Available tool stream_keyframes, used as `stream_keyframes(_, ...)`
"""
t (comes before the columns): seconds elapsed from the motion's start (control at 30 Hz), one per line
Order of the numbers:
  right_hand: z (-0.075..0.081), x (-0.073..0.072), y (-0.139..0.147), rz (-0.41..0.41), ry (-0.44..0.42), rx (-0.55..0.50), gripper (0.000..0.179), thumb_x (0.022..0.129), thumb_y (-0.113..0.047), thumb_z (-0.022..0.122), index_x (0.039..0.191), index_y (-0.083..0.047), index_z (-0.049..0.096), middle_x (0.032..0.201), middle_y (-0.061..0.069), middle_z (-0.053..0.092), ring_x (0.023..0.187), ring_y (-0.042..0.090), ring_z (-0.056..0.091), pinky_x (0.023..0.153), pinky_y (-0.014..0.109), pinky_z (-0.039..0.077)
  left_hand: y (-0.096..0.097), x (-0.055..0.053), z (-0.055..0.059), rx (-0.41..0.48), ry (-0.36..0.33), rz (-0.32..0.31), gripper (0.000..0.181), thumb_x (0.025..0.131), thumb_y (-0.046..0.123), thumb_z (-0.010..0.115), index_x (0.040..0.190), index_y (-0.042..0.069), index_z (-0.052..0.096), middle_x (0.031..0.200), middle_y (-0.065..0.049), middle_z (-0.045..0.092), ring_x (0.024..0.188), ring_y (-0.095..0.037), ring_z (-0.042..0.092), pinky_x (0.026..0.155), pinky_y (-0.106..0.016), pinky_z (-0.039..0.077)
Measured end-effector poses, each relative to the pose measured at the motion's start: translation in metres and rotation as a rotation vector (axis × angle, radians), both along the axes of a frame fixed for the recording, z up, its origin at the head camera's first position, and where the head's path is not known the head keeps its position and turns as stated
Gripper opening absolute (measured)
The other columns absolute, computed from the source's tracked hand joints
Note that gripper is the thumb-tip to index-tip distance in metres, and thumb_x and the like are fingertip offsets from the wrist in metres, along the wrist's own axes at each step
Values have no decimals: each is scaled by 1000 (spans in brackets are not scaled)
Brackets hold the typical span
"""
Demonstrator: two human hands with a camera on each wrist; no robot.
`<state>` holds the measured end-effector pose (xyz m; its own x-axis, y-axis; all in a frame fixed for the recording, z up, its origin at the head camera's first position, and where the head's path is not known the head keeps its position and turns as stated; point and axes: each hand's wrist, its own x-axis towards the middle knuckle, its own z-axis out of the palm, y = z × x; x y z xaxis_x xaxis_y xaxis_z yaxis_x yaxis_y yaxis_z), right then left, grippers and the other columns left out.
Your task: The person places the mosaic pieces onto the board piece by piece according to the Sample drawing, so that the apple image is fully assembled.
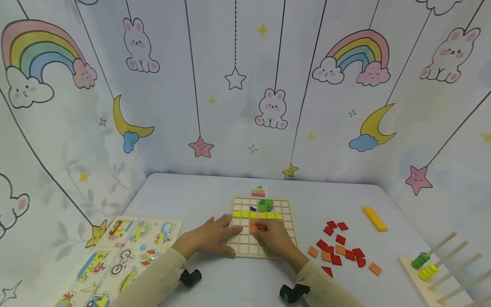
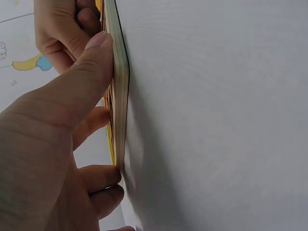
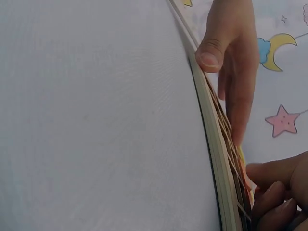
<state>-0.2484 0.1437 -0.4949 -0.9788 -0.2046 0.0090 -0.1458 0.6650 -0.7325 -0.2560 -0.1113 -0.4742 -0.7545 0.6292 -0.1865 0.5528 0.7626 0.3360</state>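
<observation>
A wooden grid board [image 1: 242, 248] lies on the table, with a row of yellow pieces [image 1: 241, 214], green pieces [image 1: 265, 205] and a small dark blue piece [image 1: 253, 209] in its cells. My left hand [image 1: 209, 235] rests at the board's left side, fingers spread over the edge and thumb at the near corner; the left wrist view shows the thumb [image 2: 98, 43] against the rim. Over the board's middle, my right hand [image 1: 277, 235] pinches an orange square tile between thumb and forefinger, mostly hidden by the fingers. Orange tiles [image 1: 253, 226] show just left of those fingertips.
Loose red tiles [image 1: 336, 260] and orange tiles [image 1: 375, 268] lie scattered right of the board. Farther right are a yellow block [image 1: 375, 219] and a peg stand with rings [image 1: 428, 272]. A picture card [image 1: 258, 191] lies behind the board, a vehicle puzzle [image 1: 126, 256] at left.
</observation>
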Motion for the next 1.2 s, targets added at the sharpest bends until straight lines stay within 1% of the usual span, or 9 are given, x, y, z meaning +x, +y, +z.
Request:
stream_keyframes(0.2,-1,7,18,-51,-13,-19,23,96,-24,68,114,-13,77,118,3,71,112,21,63,95,48,54,1,0,1,0,-3,4,81,85,67,69,155,34,45,167,-17,24,156,-33,18,122,-62,18)
stream_keyframes(0.27,-2,10,24,-65,-19,-15,21,96,-24,68,112,-14,78,120,3,70,112,22,62,95,48,53,0,0,0,0,-6,7,81,85,67,69,155,34,45,167,-17,24,156,-34,18,122,-62,18)
stream_keyframes(0.4,2,17,34,-95,-56,-33,22,97,-24,67,113,-14,78,113,2,70,99,19,60,82,38,54,-1,0,-1,5,-4,5,81,85,66,69,155,33,45,167,-17,24,157,-33,17,122,-62,18)
stream_keyframes(0.47,5,22,43,-113,-100,-86,23,97,-24,67,115,-12,76,106,2,69,87,17,58,70,30,50,-1,-1,-3,6,-2,-4,81,85,67,68,155,33,45,167,-17,24,157,-33,17,122,-62,18)
stream_keyframes(0.57,15,33,68,-158,-222,-307,32,99,-26,67,126,-8,71,99,3,65,71,13,52,57,23,42,-1,-1,-5,12,-4,-14,81,85,68,68,155,34,44,167,-18,24,156,-34,17,122,-63,18)
stream_keyframes(0.73,29,52,121,-329,-422,-872,42,102,-27,64,140,-9,59,88,0,57,58,7,44,47,15,35,-1,-3,-3,-6,15,-18,81,85,69,67,155,35,44,167,-18,24,156,-34,18,122,-63,19)
stream_keyframes(0.83,30,62,147,-386,-465,-1043,33,104,-24,61,135,-13,63,83,-3,55,57,6,43,47,11,34,1,-3,2,-33,38,-11,82,85,70,66,156,36,43,166,-19,26,156,-35,20,121,-64,19)
stream_keyframes(0.97,25,70,167,-390,-481,-1042,28,105,-24,59,131,-16,66,84,-4,58,58,6,44,47,11,36,15,-1,10,-76,70,11,80,86,73,62,156,41,40,163,-25,31,153,-43,23,120,-68,18)
stream_keyframes(1.2,24,74,176,-394,-445,-781,44,103,-30,61,142,-9,57,83,-3,56,58,7,45,49,12,35,36,8,15,-175,104,21,77,87,77,55,155,44,40,158,-32,33,149,-54,23,117,-72,16)
